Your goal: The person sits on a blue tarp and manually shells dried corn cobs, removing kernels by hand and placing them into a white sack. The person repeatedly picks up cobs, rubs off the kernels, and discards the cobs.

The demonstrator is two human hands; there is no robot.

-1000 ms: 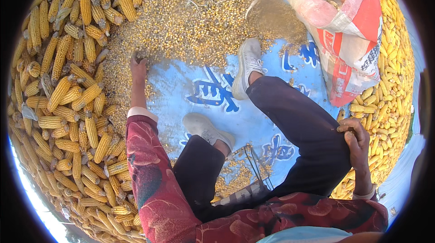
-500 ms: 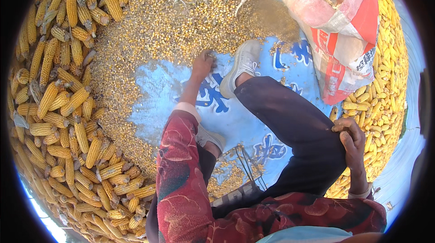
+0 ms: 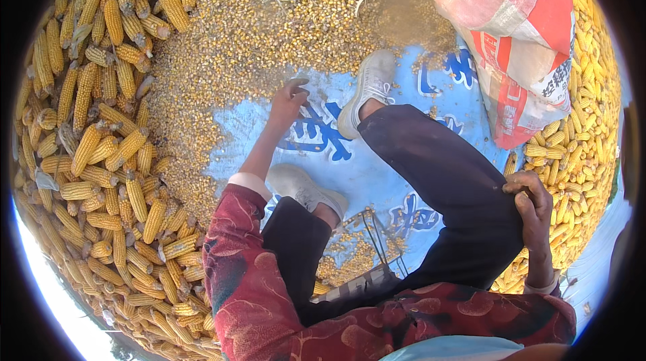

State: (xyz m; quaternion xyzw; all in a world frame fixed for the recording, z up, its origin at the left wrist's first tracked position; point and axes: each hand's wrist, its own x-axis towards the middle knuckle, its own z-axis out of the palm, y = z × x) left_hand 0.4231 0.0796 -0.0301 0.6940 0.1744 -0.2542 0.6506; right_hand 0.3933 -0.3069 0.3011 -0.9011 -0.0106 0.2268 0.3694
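Observation:
My left hand [image 3: 288, 103] hovers over the blue sheet [image 3: 249, 129], at the edge of a spread of loose corn kernels [image 3: 235, 45]. Its thumb and fingers are bent and a little apart, with nothing visible between them. On my bent right knee, over the dark trousers [image 3: 437, 159], rests my right hand [image 3: 531, 203]. The fingers there are curved, the thumb stands apart from them, and no object shows in the hand. A shoe [image 3: 372, 88] stands on the sheet right of my left hand, and the other shoe [image 3: 303, 189] is nearer to me.
Corn cobs [image 3: 101, 152] are heaped along the left side. More yellow cobs [image 3: 585, 125] lie along the right. A red and white woven sack [image 3: 518, 45] stands at the far right with its mouth open. Thin dark metal rods [image 3: 377, 236] stick up near a low seat [image 3: 360, 287] between my legs.
My left hand has drawn back from the kernels toward me and slightly left. The left forearm has swung left, showing more of the nearer shoe. My right hand stays on the knee.

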